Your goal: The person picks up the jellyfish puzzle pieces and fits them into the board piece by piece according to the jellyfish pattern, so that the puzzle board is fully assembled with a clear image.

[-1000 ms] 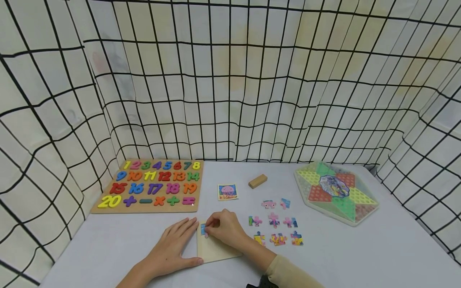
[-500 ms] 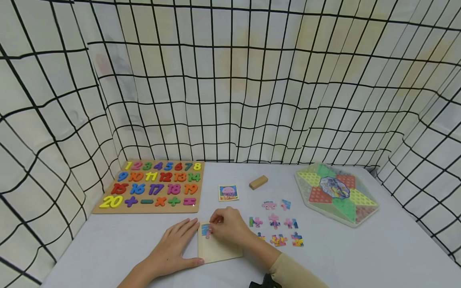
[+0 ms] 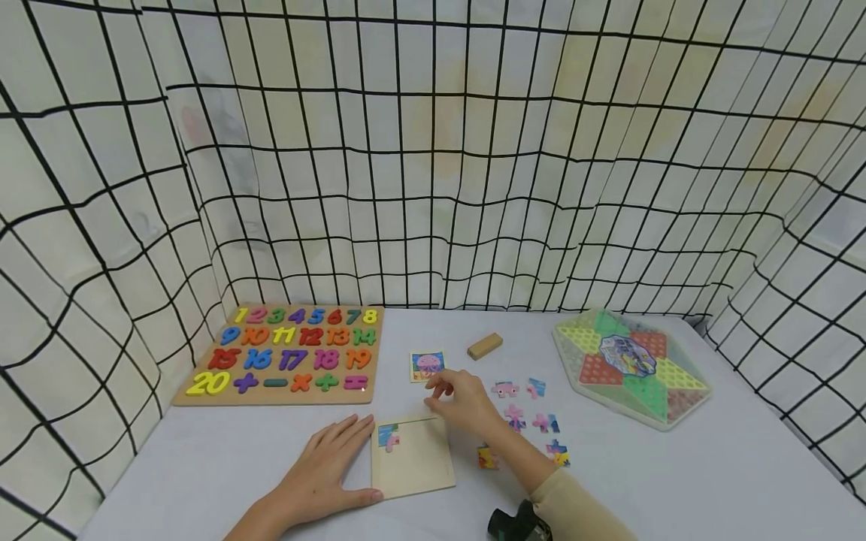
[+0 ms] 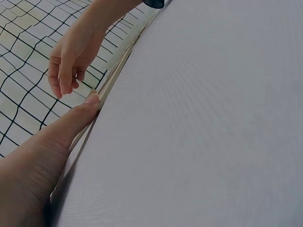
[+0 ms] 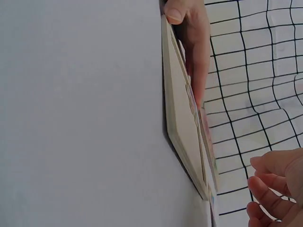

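On my head feed: white walls (image 3: pixel 416 218) on three sides, crossed by wavy black grid lines (image 3: pixel 465 95) — faint yellowish patches (image 3: pixel 304 52) at back. One white-topped table (image 3: pixel 676 488). Light — soft, even.

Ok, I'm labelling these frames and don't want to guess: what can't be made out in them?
- Head view: whatever lies behind the right forearm, beside the loose jigsaw pieces.
- Head view: any wording on the oval label, too small to read.
- Left wrist view: part of the left hand, cut off by the left edge.
- Right wrist view: part of the right hand, cut off by the right edge.
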Action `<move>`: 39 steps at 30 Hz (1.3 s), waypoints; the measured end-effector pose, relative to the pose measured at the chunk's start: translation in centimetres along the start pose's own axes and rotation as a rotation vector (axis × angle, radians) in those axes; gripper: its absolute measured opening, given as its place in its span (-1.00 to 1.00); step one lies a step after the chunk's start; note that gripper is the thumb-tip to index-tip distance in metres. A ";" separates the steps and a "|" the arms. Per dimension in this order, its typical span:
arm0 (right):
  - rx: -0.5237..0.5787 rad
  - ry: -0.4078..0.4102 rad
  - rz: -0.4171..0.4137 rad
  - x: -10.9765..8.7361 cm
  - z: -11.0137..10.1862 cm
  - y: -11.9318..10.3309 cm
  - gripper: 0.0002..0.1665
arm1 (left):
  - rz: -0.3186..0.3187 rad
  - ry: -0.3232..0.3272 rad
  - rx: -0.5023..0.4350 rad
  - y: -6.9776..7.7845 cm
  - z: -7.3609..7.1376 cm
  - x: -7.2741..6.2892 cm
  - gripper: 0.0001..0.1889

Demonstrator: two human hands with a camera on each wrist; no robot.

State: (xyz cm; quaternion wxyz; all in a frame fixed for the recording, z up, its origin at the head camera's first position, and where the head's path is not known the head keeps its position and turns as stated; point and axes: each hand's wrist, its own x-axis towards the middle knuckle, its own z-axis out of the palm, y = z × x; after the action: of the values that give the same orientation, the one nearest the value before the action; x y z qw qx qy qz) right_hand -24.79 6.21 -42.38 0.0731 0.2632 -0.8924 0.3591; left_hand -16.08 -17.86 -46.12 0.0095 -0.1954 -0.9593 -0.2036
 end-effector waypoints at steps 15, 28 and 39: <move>-0.042 0.061 0.052 -0.4 -4.0 4.5 -0.70 | -0.007 -0.006 -0.007 0.1 0.0 -0.1 0.11; -0.081 0.076 0.179 -1.2 -6.2 7.9 -0.62 | -0.005 0.006 0.006 0.1 0.1 0.0 0.11; -0.174 0.050 0.169 -2.1 -6.7 9.9 -0.53 | -0.014 -0.003 0.009 0.0 0.3 0.2 0.12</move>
State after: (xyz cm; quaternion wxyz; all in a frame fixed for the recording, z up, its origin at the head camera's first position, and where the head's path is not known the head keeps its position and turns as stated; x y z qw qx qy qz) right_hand -28.53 17.59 -44.13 0.0872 0.1706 -0.9372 0.2915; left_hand -16.24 -17.64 -46.32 0.0078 -0.1891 -0.9616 -0.1988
